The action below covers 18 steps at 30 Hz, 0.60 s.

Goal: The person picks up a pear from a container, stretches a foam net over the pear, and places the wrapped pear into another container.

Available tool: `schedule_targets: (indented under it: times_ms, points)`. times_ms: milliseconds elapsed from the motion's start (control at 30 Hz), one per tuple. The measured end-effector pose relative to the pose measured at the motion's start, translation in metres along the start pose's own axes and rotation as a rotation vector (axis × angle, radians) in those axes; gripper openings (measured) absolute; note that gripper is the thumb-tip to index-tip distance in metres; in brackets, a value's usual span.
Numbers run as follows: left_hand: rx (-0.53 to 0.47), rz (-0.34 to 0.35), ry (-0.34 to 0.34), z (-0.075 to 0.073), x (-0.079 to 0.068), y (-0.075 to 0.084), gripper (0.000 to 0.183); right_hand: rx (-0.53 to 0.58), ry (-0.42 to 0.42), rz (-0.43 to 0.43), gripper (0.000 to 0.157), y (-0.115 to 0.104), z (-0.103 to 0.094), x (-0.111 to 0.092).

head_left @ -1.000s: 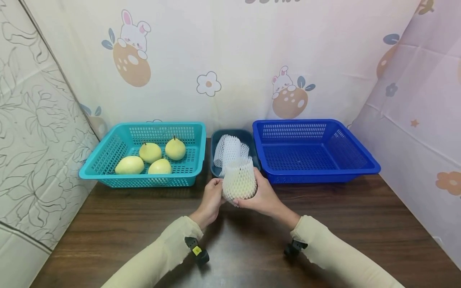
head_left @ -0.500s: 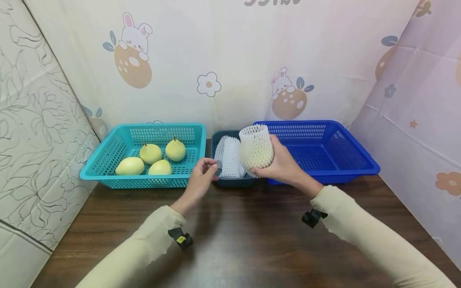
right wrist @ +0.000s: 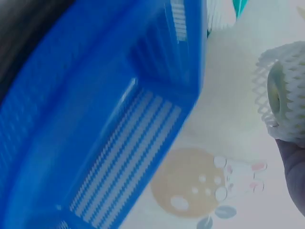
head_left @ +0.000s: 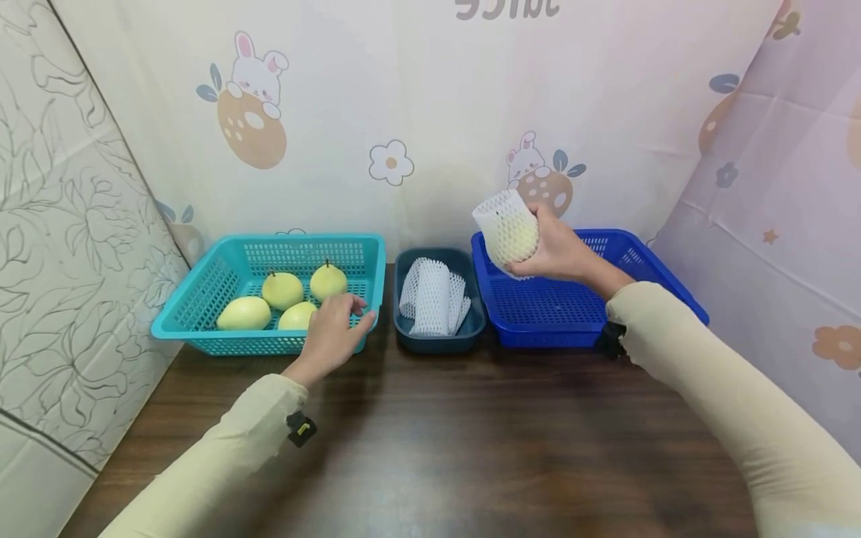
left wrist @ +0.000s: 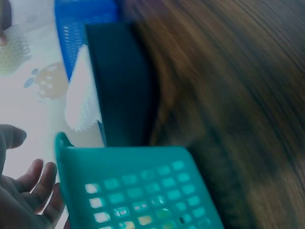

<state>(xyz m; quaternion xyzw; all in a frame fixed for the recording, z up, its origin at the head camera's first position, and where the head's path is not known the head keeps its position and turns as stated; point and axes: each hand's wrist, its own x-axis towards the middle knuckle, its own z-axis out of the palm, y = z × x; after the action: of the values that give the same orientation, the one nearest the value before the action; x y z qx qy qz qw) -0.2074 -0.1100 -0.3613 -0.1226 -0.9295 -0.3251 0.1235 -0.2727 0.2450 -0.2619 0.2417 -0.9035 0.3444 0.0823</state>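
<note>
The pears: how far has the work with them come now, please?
Done: one pear is inside a white net. In hand: the right hand holds it near the blue basket. Apparently left: setting it down, then four bare pears in the turquoise basket; more nets lie in the small tray.

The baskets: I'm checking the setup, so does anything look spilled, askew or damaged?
Nothing stands out. The four pears lie inside the turquoise basket, the foam nets lie heaped in the dark bin, and the right hand holds a netted pear near the blue basket. Small blemishes may be too fine to see.
</note>
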Motion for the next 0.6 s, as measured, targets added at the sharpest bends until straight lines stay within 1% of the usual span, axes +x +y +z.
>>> schedule_targets:
  times_ms: [67, 167, 300, 467, 600]
  points:
    - [0.068, 0.004, -0.025, 0.003, -0.001, -0.005, 0.036, -0.031, -0.021, -0.020, 0.091, 0.005, -0.005, 0.008]
    - [0.120, -0.004, -0.056, 0.007, -0.002, -0.009, 0.041, -0.069, -0.060, -0.029, 0.090, 0.013, -0.010, 0.020]
    - [0.163, -0.019, -0.076, 0.010, -0.002, -0.010, 0.044, -0.122, -0.118, -0.006, 0.091, 0.022, -0.015, 0.032]
    - [0.224, -0.025, -0.097, 0.012, -0.004, -0.011, 0.045, -0.186, -0.169, 0.011, 0.090, 0.036, -0.016, 0.043]
    - [0.250, -0.026, -0.119, 0.015, -0.005, -0.010, 0.042, -0.278, -0.207, 0.034, 0.089, 0.052, -0.019, 0.047]
